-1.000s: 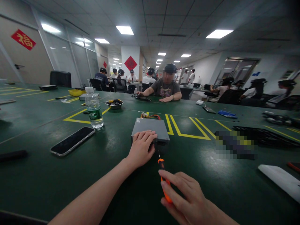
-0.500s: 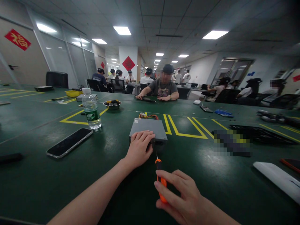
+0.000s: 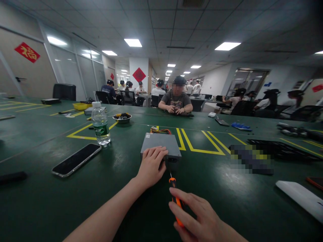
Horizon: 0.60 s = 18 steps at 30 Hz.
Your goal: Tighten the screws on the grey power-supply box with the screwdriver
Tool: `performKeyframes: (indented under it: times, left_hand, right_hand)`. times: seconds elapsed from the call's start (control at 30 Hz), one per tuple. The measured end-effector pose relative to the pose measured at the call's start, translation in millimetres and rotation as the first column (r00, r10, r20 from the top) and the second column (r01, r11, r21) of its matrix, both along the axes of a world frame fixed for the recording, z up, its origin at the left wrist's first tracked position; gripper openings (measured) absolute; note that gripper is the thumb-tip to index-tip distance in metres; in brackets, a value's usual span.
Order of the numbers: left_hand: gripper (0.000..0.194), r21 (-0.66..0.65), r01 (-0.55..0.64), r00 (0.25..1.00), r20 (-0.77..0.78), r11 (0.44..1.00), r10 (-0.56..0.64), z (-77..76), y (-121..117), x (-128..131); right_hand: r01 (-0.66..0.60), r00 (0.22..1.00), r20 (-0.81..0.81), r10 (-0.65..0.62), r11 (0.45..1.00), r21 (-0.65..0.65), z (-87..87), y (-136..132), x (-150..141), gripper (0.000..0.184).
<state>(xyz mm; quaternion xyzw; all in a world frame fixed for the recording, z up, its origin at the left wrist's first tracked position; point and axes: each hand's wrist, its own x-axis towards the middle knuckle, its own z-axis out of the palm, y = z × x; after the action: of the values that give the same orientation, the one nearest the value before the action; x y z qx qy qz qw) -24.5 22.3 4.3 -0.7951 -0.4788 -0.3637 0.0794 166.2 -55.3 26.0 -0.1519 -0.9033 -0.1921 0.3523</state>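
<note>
A grey metal computer power supply (image 3: 161, 140) lies on the green table, its bundle of coloured wires (image 3: 161, 131) at the far side. My left hand (image 3: 152, 166) is closed over its near edge, fingers on the top and thumb down the front. In my right hand (image 3: 195, 215) is an orange and black screwdriver (image 3: 179, 220), gripped by the handle between thumb and fingers. Its thin shaft points at the near face of the power supply. I cannot tell whether the tip sits in a screw, as that face is dark.
To the left are a water bottle (image 3: 101, 124) and a phone (image 3: 77, 160). Behind them stands a metal bowl (image 3: 122, 118) of tools. A black slotted panel (image 3: 282, 149) and a white object (image 3: 300, 198) lie right. Across the table sits a person (image 3: 176, 99).
The view has tilted up slightly, so the table things sit lower. My hands keep their holds on the power supply and screwdriver. The person opposite has brought both hands together.
</note>
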Motion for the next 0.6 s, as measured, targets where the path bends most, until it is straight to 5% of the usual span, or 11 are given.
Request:
performKeyframes:
  times: [0.2, 0.6]
  left_hand:
    - [0.035, -0.001, 0.005, 1.0, -0.003, 1.0, -0.005, 0.6, -0.3, -0.3]
    - [0.035, 0.006, 0.004, 1.0, 0.006, 1.0, -0.004, -2.3, 0.3, 0.5]
  right_hand:
    - [0.016, 0.993, -0.113, -0.012, 0.999, 0.037, -9.8, 4.7, 3.1, 0.019]
    - [0.025, 0.998, -0.048, -0.027, 0.999, -0.034, -17.2, 8.4, 5.6, 0.023]
